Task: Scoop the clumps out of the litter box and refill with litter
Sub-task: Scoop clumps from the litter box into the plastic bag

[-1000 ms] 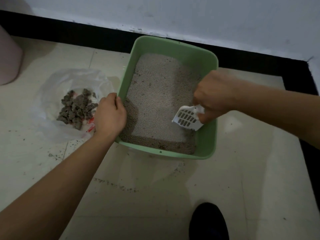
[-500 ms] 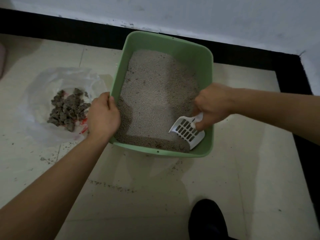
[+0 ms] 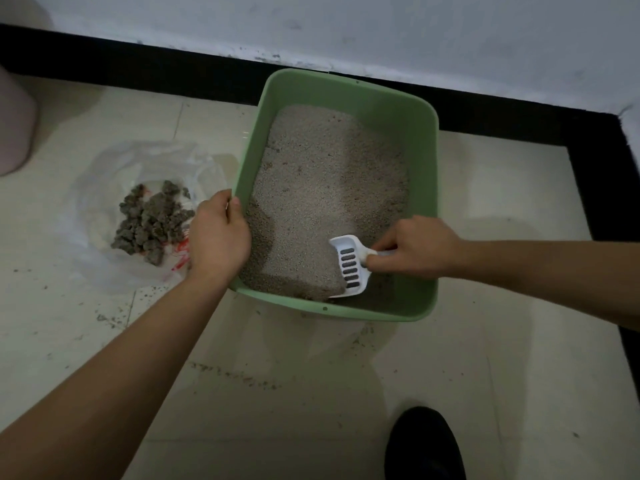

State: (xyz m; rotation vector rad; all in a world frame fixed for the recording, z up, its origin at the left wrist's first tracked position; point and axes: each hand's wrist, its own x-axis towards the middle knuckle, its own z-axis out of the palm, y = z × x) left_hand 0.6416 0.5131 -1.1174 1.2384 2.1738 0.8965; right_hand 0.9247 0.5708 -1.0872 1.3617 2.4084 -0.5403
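Floor tiles [image 3: 485, 341] carry the green litter box [image 3: 381, 109], near the wall [image 3: 346, 22]. Left hand [image 3: 218, 237] grips its near-left rim, fingers curled over. Right hand [image 3: 415, 247] pinches the white scoop [image 3: 349, 265] by its handle, blade in loose litter [image 3: 322, 188]. Scoop looks light and rigid; the litter-laden box is likely heavy, so steady it at the rim.

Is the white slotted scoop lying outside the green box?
No, the right hand holds the white slotted plastic scoop inside the green plastic litter box, against the litter.
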